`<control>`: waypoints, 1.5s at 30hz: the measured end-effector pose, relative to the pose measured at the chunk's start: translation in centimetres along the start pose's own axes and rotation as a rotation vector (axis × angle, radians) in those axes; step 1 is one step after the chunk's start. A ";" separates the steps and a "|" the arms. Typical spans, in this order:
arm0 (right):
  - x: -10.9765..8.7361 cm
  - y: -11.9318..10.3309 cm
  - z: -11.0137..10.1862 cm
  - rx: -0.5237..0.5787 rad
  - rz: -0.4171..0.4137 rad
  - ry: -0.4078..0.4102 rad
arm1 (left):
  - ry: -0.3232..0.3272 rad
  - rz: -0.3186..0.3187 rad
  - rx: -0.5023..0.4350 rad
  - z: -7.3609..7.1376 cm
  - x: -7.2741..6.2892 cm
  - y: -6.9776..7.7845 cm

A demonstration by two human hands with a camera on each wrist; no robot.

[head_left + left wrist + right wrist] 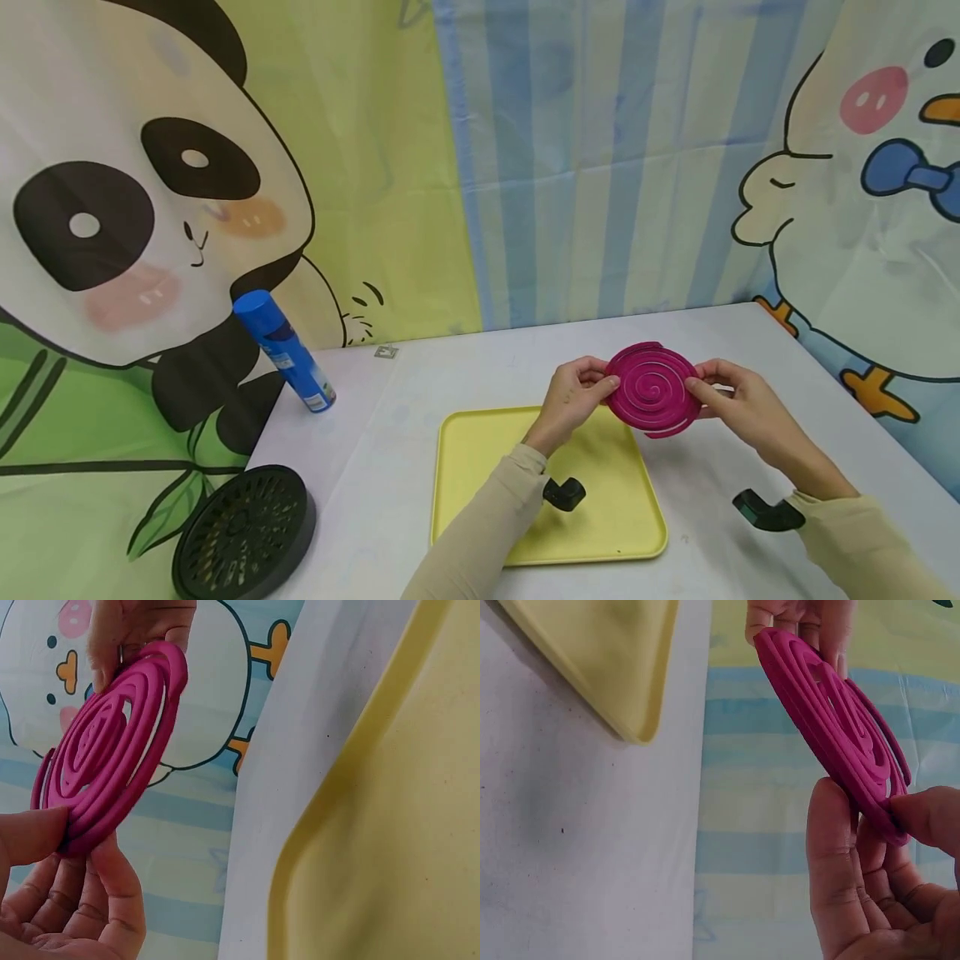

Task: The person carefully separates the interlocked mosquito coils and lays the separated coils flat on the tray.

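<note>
Both hands hold a magenta spiral mosquito coil [652, 389] up above the table, its flat face turned toward the head camera. My left hand [573, 400] pinches the coil's left edge, thumb in front and fingers behind. On the opposite edge my right hand [738, 407] pinches it with the thumb on the near face. Narrow gaps show between the coil's rings in the left wrist view, and an outer strand stands slightly apart from the rest. In the head view the coil overlaps the far right corner of a yellow tray [480, 450].
A blue spray can [288, 354] stands at the table's left edge. Nearer, a black round slotted holder [243, 529] sits at the front left. One small flat metal piece [386, 352] lies by the back edge. Printed curtains hang behind the white table [712, 333].
</note>
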State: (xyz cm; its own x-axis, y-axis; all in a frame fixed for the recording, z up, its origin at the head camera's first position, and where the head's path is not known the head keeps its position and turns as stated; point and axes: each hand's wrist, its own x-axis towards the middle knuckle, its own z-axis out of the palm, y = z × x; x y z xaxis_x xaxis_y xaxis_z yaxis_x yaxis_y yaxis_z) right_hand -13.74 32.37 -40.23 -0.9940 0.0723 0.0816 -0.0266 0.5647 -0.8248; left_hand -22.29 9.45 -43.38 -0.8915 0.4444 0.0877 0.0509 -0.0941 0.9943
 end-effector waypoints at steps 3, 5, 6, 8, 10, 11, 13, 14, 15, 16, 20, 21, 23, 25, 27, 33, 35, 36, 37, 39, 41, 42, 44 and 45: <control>0.0 0.2 0.0 -0.018 -0.055 0.020 | 0.004 0.006 0.001 -0.1 0.1 -0.2; -0.1 0.3 0.0 -0.037 -0.085 0.054 | -0.004 0.012 -0.012 -0.3 0.2 -0.4; -0.2 0.4 0.0 -0.049 -0.096 0.075 | -0.007 0.013 -0.024 -0.4 0.2 -0.5; -0.3 0.6 0.0 -0.067 -0.113 0.115 | -0.014 0.009 -0.055 -0.6 0.3 -0.7; -0.3 0.6 0.1 -0.071 -0.121 0.147 | -0.023 -0.001 -0.084 -0.7 0.4 -0.7; -0.4 0.7 0.1 -0.071 -0.126 0.159 | -0.026 -0.008 -0.097 -0.7 0.4 -0.6; -0.4 0.7 0.2 -0.070 -0.136 0.181 | -0.024 -0.020 -0.107 -0.7 0.4 -0.5; -0.5 0.6 0.2 -0.072 -0.140 0.192 | -0.020 -0.026 -0.109 -0.7 0.3 -0.4; -0.5 0.6 0.3 -0.074 -0.143 0.203 | -0.016 -0.029 -0.106 -0.7 0.3 -0.3; -0.5 0.5 0.3 -0.077 -0.146 0.212 | -0.012 -0.031 -0.102 -0.7 0.3 -0.2; -0.6 0.4 0.4 -0.068 -0.154 0.223 | 0.010 -0.020 -0.089 -0.6 0.1 0.1; -0.6 0.4 0.4 -0.056 -0.153 0.216 | 0.011 -0.012 -0.088 -0.6 0.1 0.1; -0.5 0.4 0.2 -0.029 -0.144 0.192 | 0.009 0.006 -0.086 -0.6 0.0 0.1; -0.5 0.4 0.0 -0.002 -0.123 0.166 | 0.004 0.024 -0.083 -0.6 0.0 0.0; -0.5 0.4 -0.1 0.019 -0.095 0.146 | 0.005 0.039 -0.082 -0.6 0.0 -0.1; -0.3 0.5 -0.1 0.091 0.004 0.114 | 0.024 0.066 -0.068 -0.4 -0.2 0.1; -0.3 0.6 0.0 0.119 0.015 0.121 | 0.018 0.061 -0.070 -0.3 -0.3 0.2; -0.3 0.6 0.1 0.136 0.015 0.132 | 0.011 0.057 -0.074 -0.3 -0.3 0.2; -0.3 0.7 0.1 0.151 0.013 0.143 | 0.003 0.053 -0.076 -0.2 -0.3 0.2; -0.3 0.8 0.3 0.181 0.013 0.169 | -0.009 0.045 -0.087 -0.1 -0.3 0.2; -0.3 0.9 0.5 0.217 0.017 0.193 | -0.013 0.040 -0.096 0.0 -0.3 0.2; -0.3 0.9 0.7 0.239 0.020 0.203 | -0.014 0.039 -0.099 0.0 -0.3 0.3; -0.2 0.9 1.0 0.299 0.024 0.213 | -0.017 0.035 -0.109 0.2 -0.4 0.3; -0.2 0.9 1.1 0.338 0.025 0.214 | -0.018 0.031 -0.112 0.3 -0.5 0.4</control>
State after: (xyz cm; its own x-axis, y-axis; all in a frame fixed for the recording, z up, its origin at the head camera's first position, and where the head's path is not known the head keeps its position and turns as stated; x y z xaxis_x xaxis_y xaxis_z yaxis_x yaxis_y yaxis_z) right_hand -13.65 31.93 -41.62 -0.9514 0.2717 0.1447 -0.0717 0.2614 -0.9626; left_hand -21.74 9.44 -43.03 -0.8821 0.4553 0.1206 0.0269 -0.2070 0.9780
